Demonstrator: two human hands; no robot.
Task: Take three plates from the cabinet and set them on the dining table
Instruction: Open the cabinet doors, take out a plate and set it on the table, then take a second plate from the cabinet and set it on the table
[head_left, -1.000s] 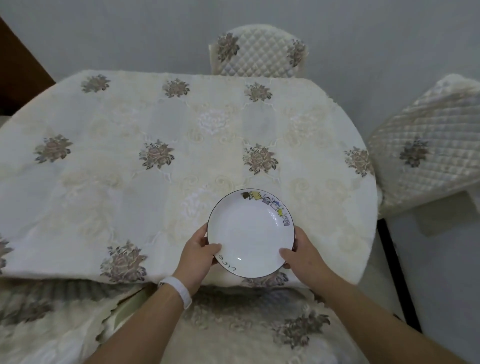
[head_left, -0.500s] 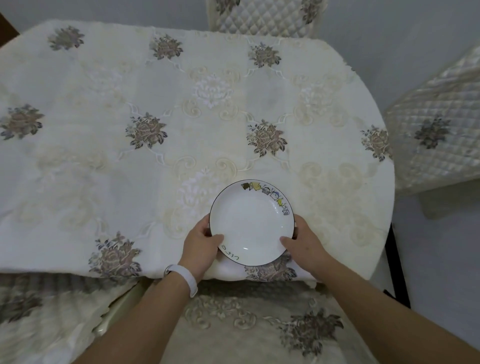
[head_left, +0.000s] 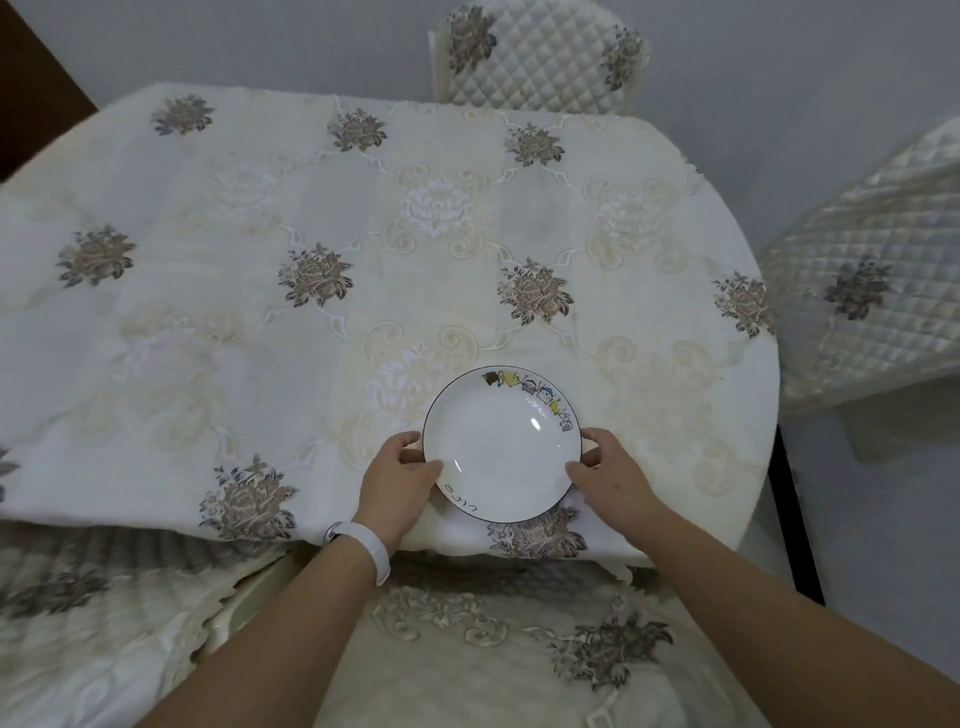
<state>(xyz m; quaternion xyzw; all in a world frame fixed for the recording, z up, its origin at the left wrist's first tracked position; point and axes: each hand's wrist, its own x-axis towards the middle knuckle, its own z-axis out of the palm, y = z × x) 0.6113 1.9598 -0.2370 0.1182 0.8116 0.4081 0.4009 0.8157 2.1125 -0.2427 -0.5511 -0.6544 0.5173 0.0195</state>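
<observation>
A round white ceramic plate with a thin dark rim, small coloured cartoon figures along its far right edge and dark lettering on its near left edge lies face up at the near edge of the desk. Whether it already rests on the cloth or is just above it cannot be told. Both hands grip it from opposite sides: the left hand curls round the left rim with its thumb on top, and the right hand does the same on the right rim. A white wristband sits on the left wrist. The desk is covered in a cream embroidered tablecloth with grey-brown flowers. One cream quilted chair stands at the far side and another at the right.
</observation>
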